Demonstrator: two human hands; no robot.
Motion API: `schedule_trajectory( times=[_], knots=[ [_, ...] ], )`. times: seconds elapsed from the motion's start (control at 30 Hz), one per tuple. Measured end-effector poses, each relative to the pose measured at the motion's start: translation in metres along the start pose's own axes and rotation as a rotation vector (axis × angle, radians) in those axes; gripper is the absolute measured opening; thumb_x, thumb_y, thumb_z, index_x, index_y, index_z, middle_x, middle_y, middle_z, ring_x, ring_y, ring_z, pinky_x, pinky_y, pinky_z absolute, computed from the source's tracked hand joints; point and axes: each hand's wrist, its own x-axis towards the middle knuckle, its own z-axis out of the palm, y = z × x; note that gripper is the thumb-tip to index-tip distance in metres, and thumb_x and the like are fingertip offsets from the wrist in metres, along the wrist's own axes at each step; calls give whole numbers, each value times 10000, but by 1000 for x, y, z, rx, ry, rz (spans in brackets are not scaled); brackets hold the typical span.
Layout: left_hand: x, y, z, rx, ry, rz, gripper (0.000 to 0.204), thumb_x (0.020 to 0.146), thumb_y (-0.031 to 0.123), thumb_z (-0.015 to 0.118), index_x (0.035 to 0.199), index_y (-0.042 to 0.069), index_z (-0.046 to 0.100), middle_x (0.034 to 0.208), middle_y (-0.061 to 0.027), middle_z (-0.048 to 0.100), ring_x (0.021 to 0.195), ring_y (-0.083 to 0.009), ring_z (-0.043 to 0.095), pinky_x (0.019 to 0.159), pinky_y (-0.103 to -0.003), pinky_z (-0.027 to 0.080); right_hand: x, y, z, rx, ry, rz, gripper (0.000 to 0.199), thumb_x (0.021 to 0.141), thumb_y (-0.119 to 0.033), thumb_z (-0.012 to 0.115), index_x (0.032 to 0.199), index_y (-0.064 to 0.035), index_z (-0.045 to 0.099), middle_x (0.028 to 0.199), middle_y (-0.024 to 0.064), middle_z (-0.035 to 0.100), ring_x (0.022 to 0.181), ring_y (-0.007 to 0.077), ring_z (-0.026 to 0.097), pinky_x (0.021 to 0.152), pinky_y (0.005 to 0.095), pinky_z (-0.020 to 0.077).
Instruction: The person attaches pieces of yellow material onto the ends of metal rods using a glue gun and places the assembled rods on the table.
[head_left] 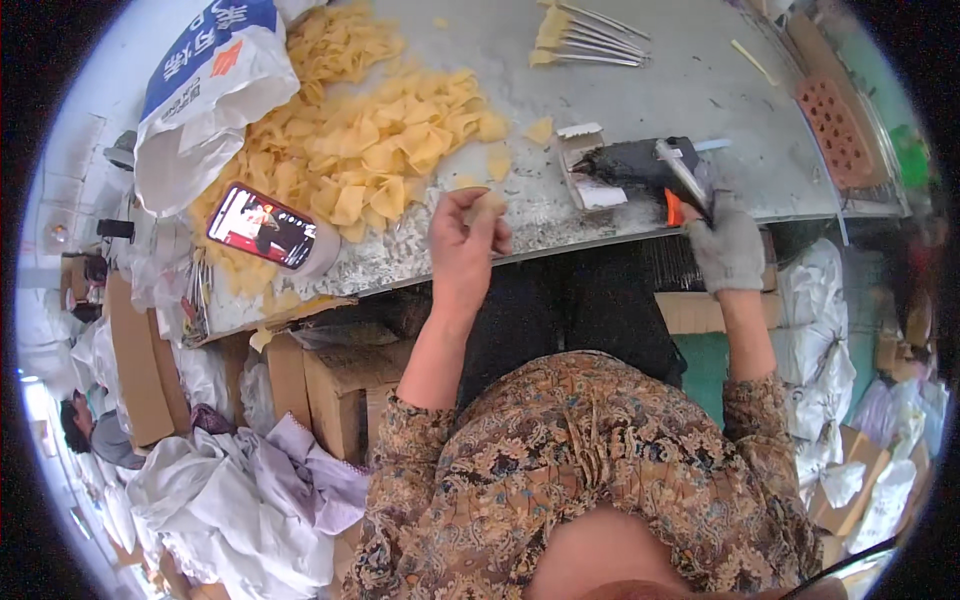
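My left hand [463, 240], bare, is raised just over the table's near edge with a pale yellow petal-shaped piece [489, 204] pinched between thumb and fingers. My right hand [726, 250] wears a grey glove. Its fingers are closed round the lower end of a slim silver rod [682, 177], which slants up and left across a black glue gun [635, 163]. The gun has an orange trigger [673, 208], and a translucent glue stick [713, 145] pokes from its back. Its nozzle end rests in a small white open box [603, 197]. Left of my hands spreads a heap of similar yellow pieces [370, 150].
Silver stems [605, 45] with yellow tips lie at the far side. A phone [262, 228] leans at the table's left edge beside a white and blue bag [225, 95]. A holed reddish block [838, 130] is at right. Cardboard boxes [345, 390] stand below the table.
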Motion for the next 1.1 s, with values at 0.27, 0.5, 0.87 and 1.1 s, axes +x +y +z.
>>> schedule_trajectory(
  times=[0.27, 0.5, 0.87, 1.1],
  knots=[
    [18, -8, 28, 77, -148, -216, 166, 891, 157, 531, 963, 13, 492, 836, -68, 607, 541, -67, 506, 436, -193, 410, 12, 8, 0, 72, -359, 79, 494, 705, -419, 684, 952, 0, 599, 787, 229, 602, 767, 385, 591, 658, 433, 450],
    [26, -9, 37, 26, -204, -234, 155, 891, 145, 534, 951, 3, 540, 793, -56, 611, 520, -54, 474, 427, -194, 377, 0, 17, 12, 42, -78, -130, 614, 616, -482, 736, 982, -15, 583, 810, 189, 581, 750, 373, 593, 639, 437, 474],
    [26, 0, 45, 122, -209, -176, 153, 887, 145, 552, 921, -4, 539, 734, -43, 592, 480, -56, 458, 410, -199, 365, 2, 8, 9, -63, -223, -35, 609, 665, -391, 707, 1110, -11, 536, 871, 208, 590, 795, 370, 594, 661, 435, 463],
    [26, -1, 41, 364, -173, -101, 131, 887, 145, 547, 882, 16, 526, 712, -32, 578, 463, -56, 454, 402, -200, 354, 6, 21, 2, 177, -265, -79, 396, 735, -338, 639, 965, -24, 561, 788, 186, 577, 771, 351, 584, 635, 433, 446]
  ],
)
